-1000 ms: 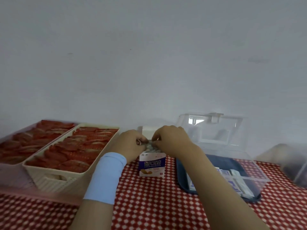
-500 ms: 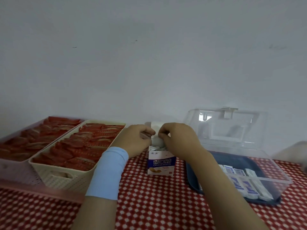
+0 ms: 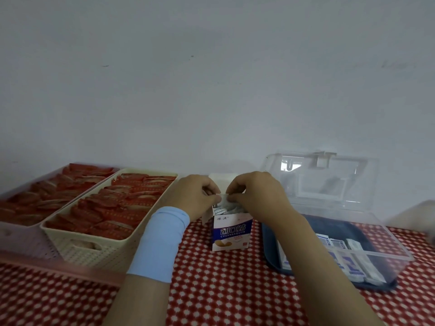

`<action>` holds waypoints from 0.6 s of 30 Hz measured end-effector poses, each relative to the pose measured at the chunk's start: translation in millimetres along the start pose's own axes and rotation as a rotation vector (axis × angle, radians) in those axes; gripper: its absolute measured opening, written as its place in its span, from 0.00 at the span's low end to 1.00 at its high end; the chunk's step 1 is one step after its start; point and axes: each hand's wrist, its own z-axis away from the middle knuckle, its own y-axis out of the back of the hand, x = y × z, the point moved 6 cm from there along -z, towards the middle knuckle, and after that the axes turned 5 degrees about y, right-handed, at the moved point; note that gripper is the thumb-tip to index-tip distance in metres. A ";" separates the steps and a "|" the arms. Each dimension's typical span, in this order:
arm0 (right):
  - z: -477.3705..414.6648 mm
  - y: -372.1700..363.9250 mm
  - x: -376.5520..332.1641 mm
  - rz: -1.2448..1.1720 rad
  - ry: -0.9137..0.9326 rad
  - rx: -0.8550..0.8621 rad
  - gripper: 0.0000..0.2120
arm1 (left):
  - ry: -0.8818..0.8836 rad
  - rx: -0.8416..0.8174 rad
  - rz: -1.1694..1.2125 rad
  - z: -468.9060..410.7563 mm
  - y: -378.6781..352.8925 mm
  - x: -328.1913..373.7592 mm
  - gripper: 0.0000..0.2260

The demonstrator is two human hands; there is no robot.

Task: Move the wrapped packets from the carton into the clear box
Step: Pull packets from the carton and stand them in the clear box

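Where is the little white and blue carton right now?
In the head view, the carton stands upright mid-table, between the cream basket on its left and the clear box on its right.

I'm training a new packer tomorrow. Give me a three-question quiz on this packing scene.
1. True or false: the clear box is shut.
2. The carton stands: A in the clear box; B on the checked cloth; C on a shelf.
3. Fill in: the left hand and right hand pinch a packet at the carton's open ____.
Key: 1 false; 2 B; 3 top.
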 end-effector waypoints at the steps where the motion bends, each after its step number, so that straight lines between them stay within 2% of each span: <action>1: -0.2 2.0 2.6 -0.041 -0.014 0.017 0.02 | 0.002 0.003 -0.011 0.1 0.3 0.2 0.05; 4: 0.1 2.5 9.3 -0.176 -0.037 0.043 0.05 | 0.001 0.015 -0.022 0.4 0.9 2.2 0.05; 6: 0.8 -3.0 10.0 -0.205 -0.035 -0.012 0.06 | -0.025 0.019 0.008 1.7 0.3 6.6 0.04; 9: 0.6 -5.9 10.3 -0.183 -0.047 -0.057 0.03 | -0.064 0.014 0.062 4.6 -0.8 13.3 0.05; 13: -1.1 1.7 13.6 -0.223 -0.067 0.025 0.05 | -0.024 -0.060 0.116 3.2 -2.7 6.0 0.07; 18: 0.7 3.9 10.4 -0.364 -0.068 0.051 0.04 | -0.008 -0.043 0.096 3.5 -1.4 2.1 0.02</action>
